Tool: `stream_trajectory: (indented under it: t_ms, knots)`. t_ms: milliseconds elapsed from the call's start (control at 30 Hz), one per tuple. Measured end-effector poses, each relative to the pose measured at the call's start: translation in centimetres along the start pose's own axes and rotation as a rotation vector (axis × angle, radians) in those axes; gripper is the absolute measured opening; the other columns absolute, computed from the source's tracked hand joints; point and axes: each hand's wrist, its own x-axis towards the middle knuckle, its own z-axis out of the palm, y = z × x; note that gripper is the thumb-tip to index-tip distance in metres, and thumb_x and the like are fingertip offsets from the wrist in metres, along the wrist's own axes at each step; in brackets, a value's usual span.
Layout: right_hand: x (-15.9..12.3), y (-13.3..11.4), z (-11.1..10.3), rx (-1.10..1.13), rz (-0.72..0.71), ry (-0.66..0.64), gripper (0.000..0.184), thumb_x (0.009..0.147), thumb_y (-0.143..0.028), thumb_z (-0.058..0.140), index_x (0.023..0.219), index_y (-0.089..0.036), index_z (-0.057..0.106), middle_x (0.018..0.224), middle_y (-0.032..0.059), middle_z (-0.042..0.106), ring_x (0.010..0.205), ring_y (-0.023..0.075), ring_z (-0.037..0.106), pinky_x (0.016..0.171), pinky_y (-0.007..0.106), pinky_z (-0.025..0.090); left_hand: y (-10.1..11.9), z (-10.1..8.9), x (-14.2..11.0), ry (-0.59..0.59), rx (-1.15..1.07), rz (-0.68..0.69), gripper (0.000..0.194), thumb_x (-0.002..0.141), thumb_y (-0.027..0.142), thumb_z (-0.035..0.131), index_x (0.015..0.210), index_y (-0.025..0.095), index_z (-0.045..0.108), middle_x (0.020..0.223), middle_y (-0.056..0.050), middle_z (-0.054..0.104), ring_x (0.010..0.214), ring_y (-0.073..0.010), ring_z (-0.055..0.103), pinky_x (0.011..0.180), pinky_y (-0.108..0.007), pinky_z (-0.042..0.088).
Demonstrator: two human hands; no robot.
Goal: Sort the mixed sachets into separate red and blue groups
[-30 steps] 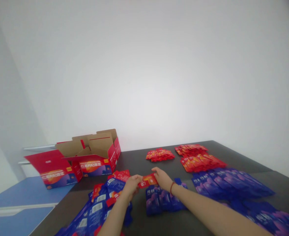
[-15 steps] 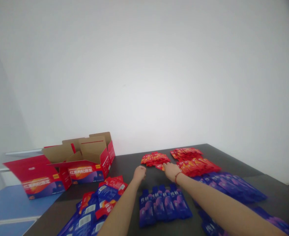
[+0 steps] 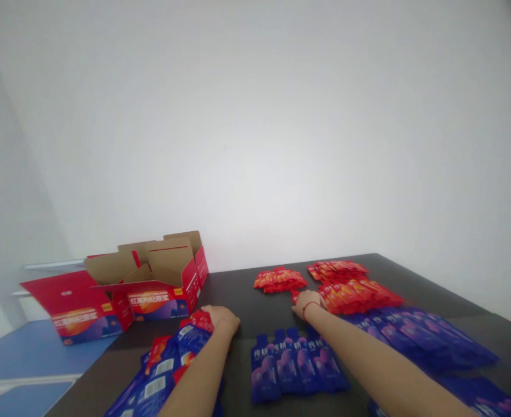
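**Red and blue, close to mixing**

The left hand [image 3: 223, 320] lies palm down, fingers curved over the top of a loose heap of blue and red sachets [image 3: 190, 341] near the table's front edge. It may have hold of a red sachet [image 3: 202, 319], but I cannot tell. The right hand [image 3: 307, 304], wearing a thin red bracelet [image 3: 306, 308], has its fingers bunched at a small red sachet [image 3: 295, 296]. Most of that sachet is hidden, so a grip is unclear.

The right hand sits just beside a red pile [image 3: 360, 296], with another red pile [image 3: 280, 280] near it. Below it stands a neat blue row [image 3: 299, 368].

A careless sweep of the right wrist could knock the red pile into the blue row. The slippery heap could slide off the dark table [image 3: 233, 295] if pushed.

The heap's lower part is cut off by the frame, and the printing on the sachets is too small to read.
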Motion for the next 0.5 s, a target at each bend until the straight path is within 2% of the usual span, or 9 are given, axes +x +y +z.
stream_trajectory:
  t_ms: [67, 133, 200, 267, 333, 500]
  knots:
    - [0.2, 0.1, 0.1, -0.041, -0.061, -0.017, 0.035, 0.085, -0.037, 0.052, 0.101, -0.008, 0.066, 0.108, 0.0266, 0.061, 0.097, 0.0413, 0.059, 0.067, 0.060, 0.047, -0.4, 0.0, 0.4, -0.023, 0.010, -0.021, 0.045, 0.074, 0.046, 0.055, 0.103, 0.014, 0.069, 0.117, -0.026, 0.059, 0.117, -0.0520, 0.041, 0.094, -0.071, 0.006]
    - [0.3, 0.6, 0.2, -0.064, -0.173, -0.034, 0.030, 0.087, -0.033, 0.053, 0.105, -0.012, 0.064, 0.117, 0.0197, 0.058, 0.107, 0.0332, 0.055, 0.081, 0.053, 0.046, -0.7, 0.0, 0.9, -0.045, 0.006, -0.050, 0.043, 0.072, 0.046, 0.056, 0.099, 0.016, 0.071, 0.113, -0.025, 0.061, 0.113, -0.0536, 0.044, 0.092, -0.073, 0.007]
    - [0.4, 1.4, 0.5, -0.088, -0.274, -0.064, 0.028, 0.087, -0.030, 0.057, 0.109, -0.014, 0.060, 0.120, 0.0125, 0.056, 0.109, 0.0258, 0.054, 0.088, 0.046, 0.045, -0.9, 0.1, 1.2, -0.063, -0.005, -0.080, 0.040, 0.069, 0.044, 0.060, 0.096, 0.017, 0.072, 0.111, -0.024, 0.062, 0.111, -0.0549, 0.044, 0.090, -0.075, 0.009]
    - [0.4, 2.1, 0.9, -0.117, -0.321, -0.083, 0.030, 0.086, -0.030, 0.059, 0.112, -0.015, 0.057, 0.120, 0.0090, 0.055, 0.107, 0.0232, 0.054, 0.089, 0.045, 0.046, -1.0, 0.4, 1.5, -0.073, -0.022, -0.098, 0.038, 0.064, 0.040, 0.065, 0.095, 0.019, 0.072, 0.112, -0.024, 0.062, 0.113, -0.0551, 0.043, 0.089, -0.075, 0.011]
    - [0.2, 2.5, 1.4, -0.143, -0.325, -0.066, 0.030, 0.087, -0.030, 0.058, 0.113, -0.014, 0.056, 0.121, 0.0093, 0.054, 0.107, 0.0237, 0.054, 0.088, 0.045, 0.046, -0.9, 0.7, 1.6, -0.076, -0.041, -0.108, 0.041, 0.059, 0.037, 0.070, 0.096, 0.019, 0.071, 0.117, -0.024, 0.060, 0.116, -0.0555, 0.039, 0.088, -0.076, 0.013]
    - [-0.2, 2.5, 2.2, -0.162, -0.266, 0.026, 0.032, 0.089, -0.032, 0.054, 0.117, -0.016, 0.053, 0.121, 0.0093, 0.054, 0.105, 0.0233, 0.054, 0.087, 0.045, 0.047, -0.2, 1.4, 1.3, -0.070, -0.094, -0.127, 0.059, 0.054, 0.028, 0.073, 0.111, 0.014, 0.065, 0.129, -0.029, 0.048, 0.124, -0.0559, 0.028, 0.088, -0.076, 0.015]
